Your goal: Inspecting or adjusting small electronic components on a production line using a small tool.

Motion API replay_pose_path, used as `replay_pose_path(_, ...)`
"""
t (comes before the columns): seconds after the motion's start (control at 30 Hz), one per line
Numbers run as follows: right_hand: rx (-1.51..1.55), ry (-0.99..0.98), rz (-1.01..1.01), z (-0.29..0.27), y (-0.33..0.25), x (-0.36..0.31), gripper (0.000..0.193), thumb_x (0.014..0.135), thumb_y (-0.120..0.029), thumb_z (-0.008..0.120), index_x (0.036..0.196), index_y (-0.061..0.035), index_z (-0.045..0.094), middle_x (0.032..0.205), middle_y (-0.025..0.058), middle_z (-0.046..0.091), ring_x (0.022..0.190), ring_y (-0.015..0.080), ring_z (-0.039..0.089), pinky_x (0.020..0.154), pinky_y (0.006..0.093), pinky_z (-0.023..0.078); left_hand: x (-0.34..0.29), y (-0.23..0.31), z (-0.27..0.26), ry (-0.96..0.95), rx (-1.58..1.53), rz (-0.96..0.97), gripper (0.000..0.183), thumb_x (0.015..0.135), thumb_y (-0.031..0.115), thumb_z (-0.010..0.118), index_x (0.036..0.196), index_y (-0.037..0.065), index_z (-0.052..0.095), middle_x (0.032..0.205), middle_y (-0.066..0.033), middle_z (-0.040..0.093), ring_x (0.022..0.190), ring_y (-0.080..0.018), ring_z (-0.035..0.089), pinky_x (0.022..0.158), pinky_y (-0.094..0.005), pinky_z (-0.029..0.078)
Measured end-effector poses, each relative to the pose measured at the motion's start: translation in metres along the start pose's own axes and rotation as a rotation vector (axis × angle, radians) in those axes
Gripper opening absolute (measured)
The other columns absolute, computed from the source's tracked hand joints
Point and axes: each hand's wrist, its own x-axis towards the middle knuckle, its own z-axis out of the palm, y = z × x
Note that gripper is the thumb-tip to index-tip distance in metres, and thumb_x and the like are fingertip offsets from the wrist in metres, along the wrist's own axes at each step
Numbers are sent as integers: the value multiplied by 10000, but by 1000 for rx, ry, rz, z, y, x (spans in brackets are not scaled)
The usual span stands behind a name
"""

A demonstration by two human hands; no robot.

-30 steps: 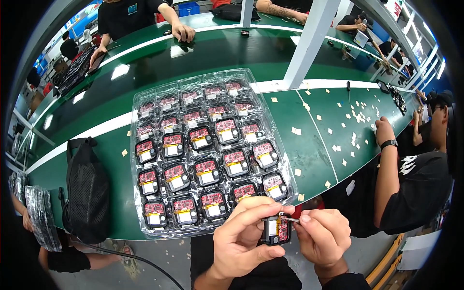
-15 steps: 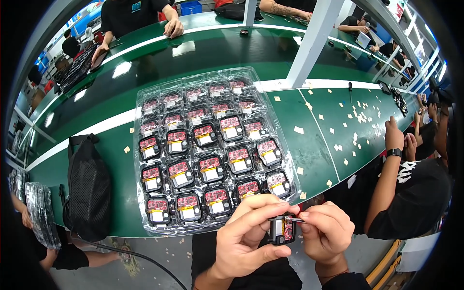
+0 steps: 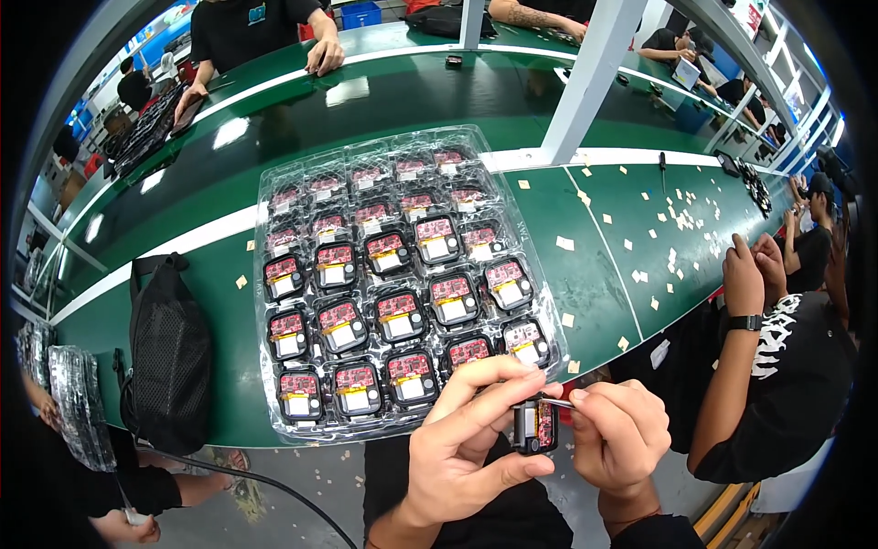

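Note:
My left hand (image 3: 462,462) grips a small black square watch-like case (image 3: 527,430) between thumb and fingers, in front of the tray's near right corner. The case is tilted on edge, showing a red circuit board and a pale block inside. Pinched in my right hand (image 3: 622,437) are slim metal tweezers (image 3: 558,403), their tip at the upper edge of the case; whether the tip grips anything is too small to tell. Just beyond lies a clear plastic tray (image 3: 529,233) holding several similar cases with red boards, white blocks and yellow tape.
A black mesh bag (image 3: 169,357) lies left of the tray on the green bench (image 3: 594,274). Small pale paper squares (image 3: 686,220) are scattered to the right, near a screwdriver (image 3: 662,174). A grey post (image 3: 590,87) rises behind. Co-workers sit right and across.
The case in my left hand has turned slightly more edge-on, with the tweezers still at its top. The co-worker at the right has shifted, arms raised nearer the bench.

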Motion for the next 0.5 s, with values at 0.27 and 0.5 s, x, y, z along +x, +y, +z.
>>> replay_pose_path(0.27, -33, 32, -35, 7, -1, -6, 320, 690, 58, 762, 1003, 14, 714, 877, 103, 688, 583, 177, 619, 499, 279, 456, -2, 1, 0, 19, -4, -37, 625, 843, -16, 796, 1396, -115, 522, 1409, -172, 406, 1303, -301, 552, 1129, -432, 478)
replay_pose_path(0.5, -27, 26, -56, 6, -1, -6, 340, 697, 47, 771, 1031, 14, 713, 884, 95, 692, 581, 170, 618, 497, 282, 458, -3, 2, 5, 51, -18, -42, 616, 849, -38, 777, 1399, -121, 512, 1422, -180, 398, 1303, -326, 550, 1101, -448, 519)
